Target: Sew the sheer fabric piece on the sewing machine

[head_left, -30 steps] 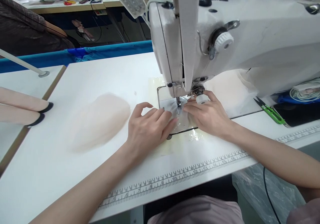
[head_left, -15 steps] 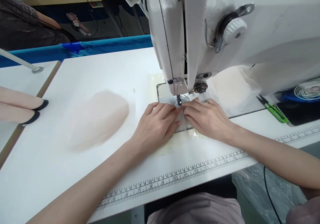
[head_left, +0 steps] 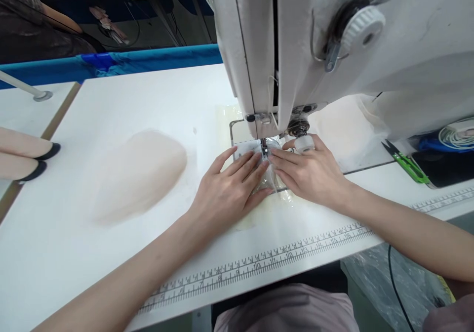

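Note:
A white sewing machine (head_left: 333,50) stands on the white table (head_left: 111,100), its needle and presser foot (head_left: 264,147) down on a small sheer, see-through piece of fabric (head_left: 272,184). My left hand (head_left: 227,191) lies flat with fingers stretched out, pressing the piece just left of the needle. My right hand (head_left: 309,171) lies flat on the right side of it, fingertips close to the presser foot and almost meeting the left fingers. A white knob (head_left: 303,144) of the machine sits just above my right hand.
A pile of pale pink sheer fabric (head_left: 137,174) lies to the left. Green thread snips (head_left: 405,164) lie at the right by a coiled white cable (head_left: 457,137). A printed ruler (head_left: 259,263) runs along the table's front edge. Pink pieces with dark tips (head_left: 25,156) rest far left.
The camera has leaned in closer to the machine. Both hands have slid a little nearer the needle, fingertips coming together on the sheer piece; the left hand flattened out.

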Motion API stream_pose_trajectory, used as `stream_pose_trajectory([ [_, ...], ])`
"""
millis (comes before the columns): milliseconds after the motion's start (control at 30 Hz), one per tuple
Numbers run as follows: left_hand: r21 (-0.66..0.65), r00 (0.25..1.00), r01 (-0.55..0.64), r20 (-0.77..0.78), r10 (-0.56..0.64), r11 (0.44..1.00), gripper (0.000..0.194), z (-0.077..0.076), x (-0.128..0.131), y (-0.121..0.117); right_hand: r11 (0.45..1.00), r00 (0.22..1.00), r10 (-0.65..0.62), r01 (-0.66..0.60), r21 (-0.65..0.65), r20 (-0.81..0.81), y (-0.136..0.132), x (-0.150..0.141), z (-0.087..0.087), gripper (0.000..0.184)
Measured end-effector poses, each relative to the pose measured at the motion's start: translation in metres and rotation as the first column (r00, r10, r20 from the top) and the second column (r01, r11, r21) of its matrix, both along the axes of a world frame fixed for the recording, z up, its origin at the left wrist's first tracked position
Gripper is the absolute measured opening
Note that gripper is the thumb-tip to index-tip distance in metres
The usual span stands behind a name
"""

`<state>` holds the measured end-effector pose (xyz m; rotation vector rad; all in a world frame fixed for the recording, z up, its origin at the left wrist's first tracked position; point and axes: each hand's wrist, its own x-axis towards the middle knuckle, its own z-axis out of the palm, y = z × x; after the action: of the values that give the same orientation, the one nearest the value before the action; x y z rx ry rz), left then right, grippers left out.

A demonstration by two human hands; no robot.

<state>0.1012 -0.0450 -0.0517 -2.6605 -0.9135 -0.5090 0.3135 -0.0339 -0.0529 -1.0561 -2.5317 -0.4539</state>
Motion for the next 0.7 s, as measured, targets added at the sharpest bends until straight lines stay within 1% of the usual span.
stream_pose_trajectory([
  [700,-0.003,0.999,-0.023,0.038,0.023,1.000,0.046,-0.0035,0.0003,0.0024,0.999,1.000,-0.007,0.007,0.032,0.013,-0.0002,0.0004,0.0003,0.025],
])
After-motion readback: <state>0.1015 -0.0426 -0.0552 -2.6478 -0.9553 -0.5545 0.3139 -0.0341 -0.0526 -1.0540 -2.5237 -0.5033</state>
